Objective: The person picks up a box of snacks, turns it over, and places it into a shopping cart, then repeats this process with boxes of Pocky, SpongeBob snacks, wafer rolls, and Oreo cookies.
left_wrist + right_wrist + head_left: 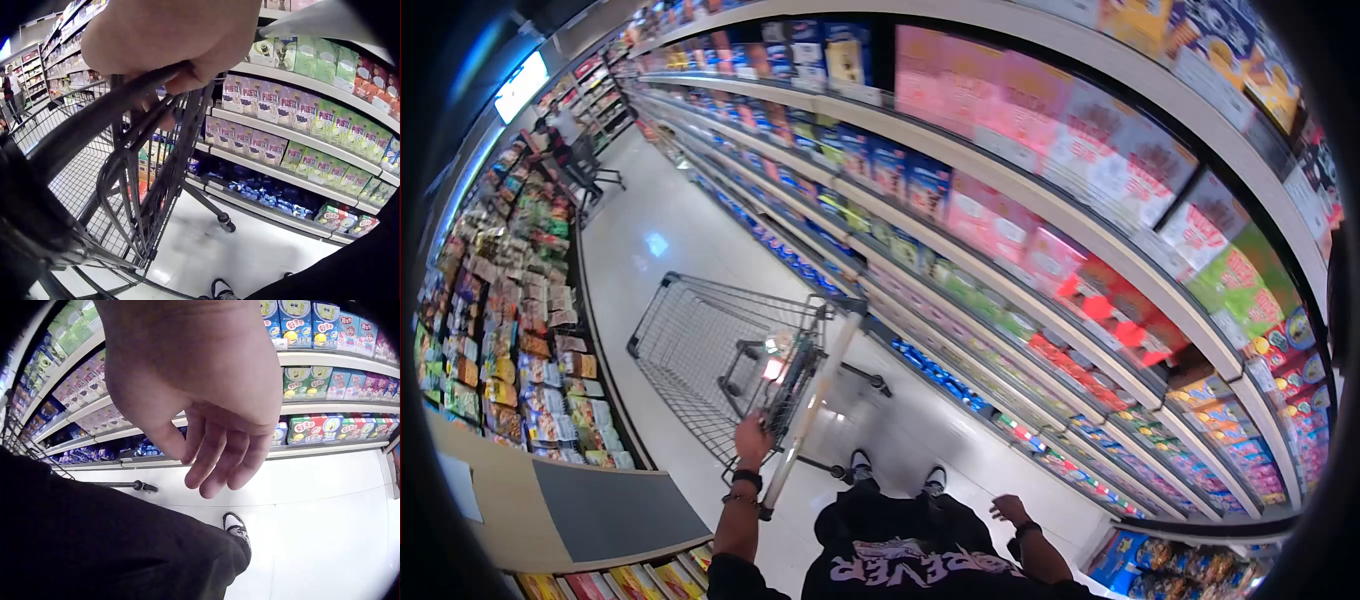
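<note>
A wire shopping cart (710,340) stands in the aisle ahead and to the left of the person. The left hand (753,442) is at the cart's near end; in the left wrist view that hand (175,40) has its fingers curled round a dark bar of the cart (100,115). Inside the cart, a few small items (776,358) lie near the handle. Beside the body, the right hand (1008,510) hangs with nothing in it. Its fingers droop loosely curled in the right wrist view, where the hand (200,394) is in front of the shelves.
Long shelves of boxed snacks (1000,220) run along the right. Racks of packets (530,350) line the left side, with a counter (610,505) at the lower left. Farther up the aisle are people beside another cart (585,175). Pale floor (615,215) lies between.
</note>
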Tool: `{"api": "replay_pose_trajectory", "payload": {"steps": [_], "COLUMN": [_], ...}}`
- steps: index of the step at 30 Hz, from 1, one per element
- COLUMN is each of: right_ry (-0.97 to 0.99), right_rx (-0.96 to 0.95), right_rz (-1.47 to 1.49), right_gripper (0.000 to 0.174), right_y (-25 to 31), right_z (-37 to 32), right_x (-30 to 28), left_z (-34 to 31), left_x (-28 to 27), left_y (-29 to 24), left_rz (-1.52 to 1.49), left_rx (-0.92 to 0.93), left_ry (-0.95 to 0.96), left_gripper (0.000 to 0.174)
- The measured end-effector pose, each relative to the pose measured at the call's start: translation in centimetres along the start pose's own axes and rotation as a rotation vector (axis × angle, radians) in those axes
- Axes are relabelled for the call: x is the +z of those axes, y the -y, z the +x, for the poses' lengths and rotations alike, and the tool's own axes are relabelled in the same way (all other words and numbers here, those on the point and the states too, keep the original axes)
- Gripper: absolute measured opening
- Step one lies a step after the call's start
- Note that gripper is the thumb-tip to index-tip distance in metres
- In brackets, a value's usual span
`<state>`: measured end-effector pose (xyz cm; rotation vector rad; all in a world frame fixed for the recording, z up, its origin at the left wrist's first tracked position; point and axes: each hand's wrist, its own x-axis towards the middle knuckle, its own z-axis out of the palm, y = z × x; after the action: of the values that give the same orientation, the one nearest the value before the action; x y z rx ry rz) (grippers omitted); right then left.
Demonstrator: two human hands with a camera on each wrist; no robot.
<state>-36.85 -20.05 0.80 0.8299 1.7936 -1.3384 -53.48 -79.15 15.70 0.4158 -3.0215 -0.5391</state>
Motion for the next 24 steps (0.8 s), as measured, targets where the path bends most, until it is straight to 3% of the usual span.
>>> {"api": "replay_pose_trajectory", "payload": {"steps": [3, 4, 5, 6, 7, 11, 13, 16, 20, 21, 24], "right_ry": [0.07, 0.143, 0.128, 0.151, 0.172, 0.161, 0.149, 0.22, 0.311, 0.243, 0.179], "right_rx": [-0.268, -0.695, 0.025, -0.014, -0.032, -0.204, -0.176, -0.276, -0.398, -0.285, -0.413], "right_rz": [-0.247, -0.459, 0.059, 0.177, 0.151, 0.148, 0.077, 0.115, 0.181, 0.085, -0.147], "right_gripper": [0.027, 0.03, 0.029, 0.025, 0.025, 0.03, 0.034, 0.033, 0.033, 0.023, 0.024], "right_y": [-6.1, -10.7, -4.4, -8.8, -6.6, -0.7, 1.4, 4.6, 7.7, 10.6, 16.9], "right_z": [5.4, 9.5, 4.9, 9.4, 9.9, 3.5, 4.6, 7.3, 9.8, 9.2, 9.7], "right_x": [1.5, 1.3, 3.4, 3.2, 4.7, 9.4, 11.3, 13.0, 14.6, 15.1, 16.1], "left_z": [2.2, 3.0, 4.0, 4.5, 5.4, 8.2, 9.5, 11.7, 14.4, 15.3, 17.4], "left_x": [0.2, -0.1, -1.3, -1.7, -3.1, -5.7, -6.4, -7.4, -8.2, -8.2, -9.9], "left_y": [3.4, 4.3, 4.8, 5.4, 5.9, 8.7, 11.4, 14.9, 19.1, 19.6, 19.4], "left_rz": [-0.031, -0.015, 0.022, -0.049, 0.013, 0.025, 0.039, 0.008, -0.049, -0.039, -0.073], "left_rx": [0.016, 0.009, 0.006, 0.048, 0.012, 0.025, 0.057, 0.114, 0.156, 0.145, 0.035], "left_ry": [-0.047, -0.042, 0.004, -0.066, 0.034, 0.083, 0.091, 0.123, 0.166, 0.16, 0.274], "left_gripper": [0.026, 0.028, 0.026, 0.024, 0.024, 0.019, 0.018, 0.019, 0.033, 0.039, 0.046]}}
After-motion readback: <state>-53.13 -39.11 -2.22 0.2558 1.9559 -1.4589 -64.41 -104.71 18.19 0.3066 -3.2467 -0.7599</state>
